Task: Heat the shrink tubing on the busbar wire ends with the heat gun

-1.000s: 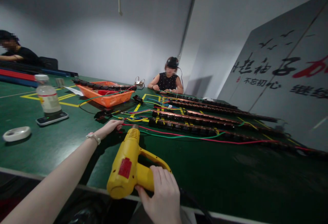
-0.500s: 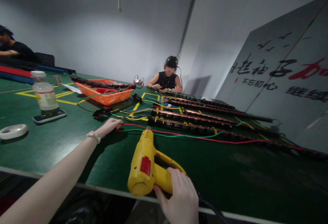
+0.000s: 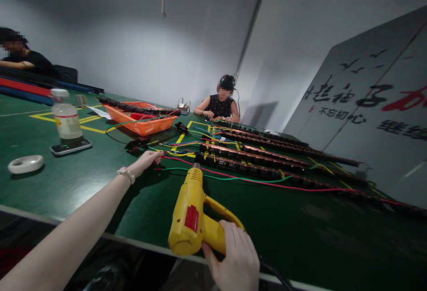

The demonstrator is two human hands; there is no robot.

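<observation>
My right hand [image 3: 235, 259] grips the handle of a yellow heat gun [image 3: 191, 213] near the table's front edge. Its nozzle points away from me at the red wire [image 3: 267, 183] and green wire [image 3: 233, 177] lying on the green table [image 3: 66, 184]. My left hand [image 3: 147, 161] reaches forward and pinches the ends of those wires, fingers closed on them. Behind the wires lie several long black and copper strips [image 3: 253, 153] in rows.
An orange basket [image 3: 143, 124] with strips stands at the back left. A plastic bottle [image 3: 66, 120] rests on a phone [image 3: 70, 147]; a tape roll [image 3: 26, 164] lies left. One person sits at the far end, another at far left. A lettered panel [image 3: 373, 104] leans at right.
The heat gun has moved right and forward, its nozzle now nearer the wires. My left hand stays on the wire ends.
</observation>
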